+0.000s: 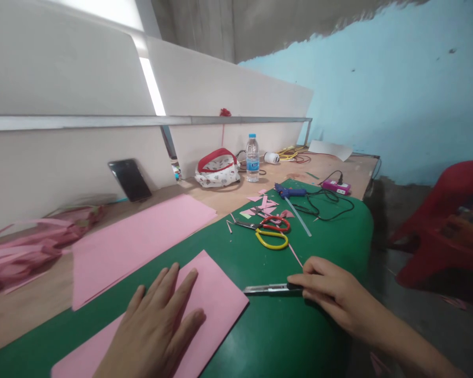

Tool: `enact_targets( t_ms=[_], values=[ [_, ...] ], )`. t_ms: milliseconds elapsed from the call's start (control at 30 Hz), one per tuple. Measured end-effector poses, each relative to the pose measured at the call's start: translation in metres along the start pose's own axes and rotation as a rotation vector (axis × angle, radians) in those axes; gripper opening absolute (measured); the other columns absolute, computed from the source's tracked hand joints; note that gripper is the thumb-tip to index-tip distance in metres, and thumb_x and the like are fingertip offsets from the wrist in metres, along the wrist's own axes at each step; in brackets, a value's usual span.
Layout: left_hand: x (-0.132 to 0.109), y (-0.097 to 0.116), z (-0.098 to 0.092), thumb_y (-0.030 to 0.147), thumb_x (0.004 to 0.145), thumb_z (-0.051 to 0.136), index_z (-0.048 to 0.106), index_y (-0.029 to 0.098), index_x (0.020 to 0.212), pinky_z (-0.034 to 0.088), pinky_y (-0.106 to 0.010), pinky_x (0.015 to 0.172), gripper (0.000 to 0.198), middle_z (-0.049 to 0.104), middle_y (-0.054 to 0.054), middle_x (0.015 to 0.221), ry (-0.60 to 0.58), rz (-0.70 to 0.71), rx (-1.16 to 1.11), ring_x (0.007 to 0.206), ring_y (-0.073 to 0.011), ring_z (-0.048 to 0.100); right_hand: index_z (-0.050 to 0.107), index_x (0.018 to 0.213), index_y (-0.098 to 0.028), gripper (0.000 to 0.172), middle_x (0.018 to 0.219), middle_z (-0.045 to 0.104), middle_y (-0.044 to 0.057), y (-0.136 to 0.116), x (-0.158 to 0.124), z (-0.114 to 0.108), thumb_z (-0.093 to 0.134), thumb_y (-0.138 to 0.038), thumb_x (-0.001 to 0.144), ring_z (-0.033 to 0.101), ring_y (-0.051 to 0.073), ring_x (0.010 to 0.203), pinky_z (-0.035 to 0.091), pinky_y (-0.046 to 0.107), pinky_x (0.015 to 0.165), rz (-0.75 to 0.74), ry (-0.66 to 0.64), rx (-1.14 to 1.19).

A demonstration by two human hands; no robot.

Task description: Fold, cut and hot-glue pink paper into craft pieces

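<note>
My left hand (161, 315) lies flat with spread fingers on a folded pink paper sheet (216, 299), on the green mat (236, 346). In my right hand (331, 289) is a utility knife (274, 289), its blade pointing left and its tip at the sheet's right corner. Whether the tip touches the paper I cannot tell. Beyond the knife lie scissors (270, 231) with one red and one yellow handle, beside pink paper scraps (266, 203). A larger stack of pink paper (142, 241) rests to the left of the mat.
A blue glue gun (289, 191) with a clear glue stick and black cord lies near a purple power strip (336, 187). Behind stand a water bottle (253, 160), a white-and-red pouch (218, 169) and a leaning phone (130, 179). Pink strips (27, 252) pile at left; a red chair (449, 226) stands right.
</note>
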State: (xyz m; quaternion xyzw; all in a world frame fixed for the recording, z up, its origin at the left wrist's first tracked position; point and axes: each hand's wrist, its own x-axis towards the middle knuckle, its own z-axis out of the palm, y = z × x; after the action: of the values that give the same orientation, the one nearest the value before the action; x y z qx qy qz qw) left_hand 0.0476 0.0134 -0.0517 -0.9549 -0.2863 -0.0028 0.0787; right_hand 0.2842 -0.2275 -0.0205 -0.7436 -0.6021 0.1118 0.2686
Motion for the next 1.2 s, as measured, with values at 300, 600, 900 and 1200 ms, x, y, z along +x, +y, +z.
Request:
enact_targets(
  t_ms=[300,600,900,1200],
  values=[
    [-0.001,-0.001,0.006,0.054,0.089,0.025,0.027,0.028,0.143,0.025,-0.055,0.110,0.060,0.024,-0.006,0.152,0.028,-0.005,0.035,0.140,-0.0280,0.017,0.059,0.115,-0.026,0.029,0.092,0.048,0.004,-0.003,0.000,-0.003,0.041,-0.019,0.095,0.051,0.016,0.084,0.041,0.027,0.071,0.003,-0.036,0.037],
    [0.000,-0.001,0.003,0.054,0.088,0.024,0.026,0.028,0.143,0.022,-0.055,0.111,0.061,0.022,-0.006,0.152,0.006,-0.008,0.018,0.140,-0.0274,0.014,0.059,0.116,-0.026,0.029,0.092,0.048,0.004,-0.001,0.000,-0.004,0.042,-0.017,0.094,0.051,0.015,0.085,0.041,0.026,0.071,0.000,-0.033,0.044],
    [-0.001,-0.002,0.005,0.053,0.089,0.025,0.027,0.029,0.143,0.023,-0.055,0.110,0.059,0.024,-0.006,0.152,0.034,0.006,0.001,0.140,-0.0280,0.015,0.059,0.118,-0.025,0.030,0.092,0.048,0.004,0.001,0.000,-0.003,0.042,-0.016,0.094,0.051,0.016,0.084,0.042,0.027,0.072,0.013,-0.013,0.034],
    [0.000,-0.004,-0.009,0.047,0.087,0.043,0.055,0.021,0.128,0.026,-0.062,0.107,0.051,0.044,-0.016,0.143,0.354,0.050,-0.132,0.138,-0.0368,0.027,0.058,0.118,-0.024,0.029,0.092,0.046,0.004,0.001,-0.002,-0.003,0.043,-0.016,0.094,0.051,0.014,0.083,0.042,0.026,0.071,-0.051,0.049,0.025]
  ],
)
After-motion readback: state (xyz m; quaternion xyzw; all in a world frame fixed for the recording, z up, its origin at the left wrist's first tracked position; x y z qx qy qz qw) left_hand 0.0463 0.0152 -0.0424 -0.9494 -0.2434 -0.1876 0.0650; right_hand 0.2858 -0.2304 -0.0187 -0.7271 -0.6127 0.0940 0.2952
